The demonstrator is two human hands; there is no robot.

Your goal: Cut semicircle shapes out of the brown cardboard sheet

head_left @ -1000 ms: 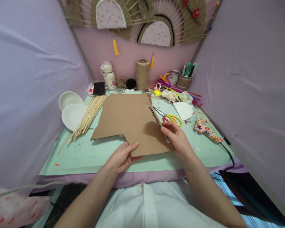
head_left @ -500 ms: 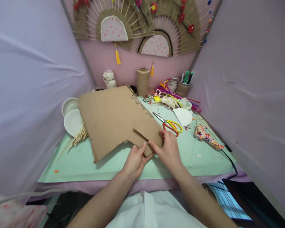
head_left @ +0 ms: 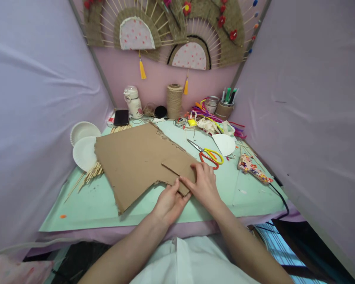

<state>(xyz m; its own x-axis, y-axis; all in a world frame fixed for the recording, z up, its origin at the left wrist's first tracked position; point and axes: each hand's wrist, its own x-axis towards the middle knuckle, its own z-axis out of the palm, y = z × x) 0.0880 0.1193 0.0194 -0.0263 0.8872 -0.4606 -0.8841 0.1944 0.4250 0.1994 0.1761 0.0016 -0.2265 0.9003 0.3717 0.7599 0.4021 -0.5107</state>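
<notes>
A large brown cardboard sheet (head_left: pixel 130 157) lies tilted across the work surface, with a notch cut into its near edge. My left hand (head_left: pixel 170 203) grips its near right corner, thumb on top and fingers underneath. My right hand (head_left: pixel 203 185) is closed over the right part of that corner, its thumb close to my left thumb. A dark straight edge runs over the sheet toward my right thumb; I cannot tell whether it is a folded flap or a separate piece. Right of the sheet lie scissors (head_left: pixel 208 154) with yellow and orange handles.
White paper plates (head_left: pixel 84 154) and thin wooden sticks (head_left: pixel 91 173) lie at the left, the sticks partly under the cardboard. A phone (head_left: pixel 121 117), bottle (head_left: pixel 133 102) and twine spool (head_left: pixel 174 101) stand behind. A corded patterned glue gun (head_left: pixel 254 167) and white paper piece (head_left: pixel 225 144) are right.
The cardboard has turned, its far end swinging left over the sticks and its left corner coming nearer me. My right hand has moved from the right edge in toward my left hand.
</notes>
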